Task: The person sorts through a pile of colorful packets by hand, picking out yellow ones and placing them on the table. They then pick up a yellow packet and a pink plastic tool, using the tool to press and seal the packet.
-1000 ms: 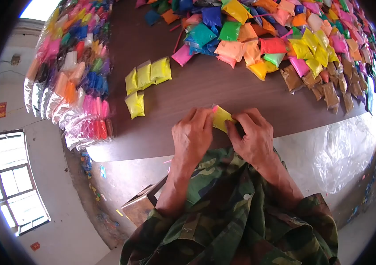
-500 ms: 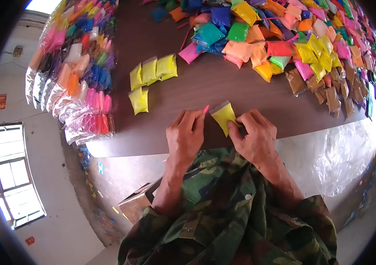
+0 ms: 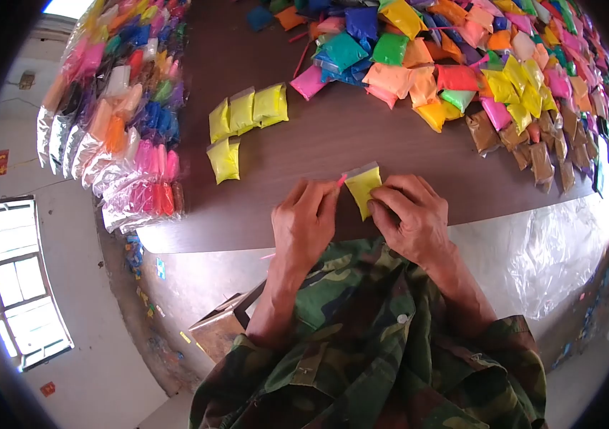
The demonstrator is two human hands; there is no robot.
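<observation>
Between my hands is a small clear bag of bright yellow clay-like material (image 3: 362, 191), its flat top strip facing away from me. My right hand (image 3: 413, 216) pinches it along its right side with thumb and fingers. My left hand (image 3: 306, 218) is closed around a thin pink stick (image 3: 342, 180). The stick's tip meets the bag's upper left corner; the rest is hidden in my fingers, apart from a bit of pink below the hand. Several similar yellow bags (image 3: 243, 112) lie in a row beyond my left hand, with one more yellow bag (image 3: 223, 160) nearer me.
A large pile of colourful bags (image 3: 390, 50) covers the far and right side of the brown table (image 3: 297, 154). Brown bags (image 3: 542, 163) lie at the right edge. Packed clear bundles (image 3: 115, 121) are stacked on the left. Below the table stands a cardboard box (image 3: 218, 329).
The yellow bag has turned more upright and shifted slightly. My left hand has moved a little right, bringing the pink tip from beside the bag to its top corner.
</observation>
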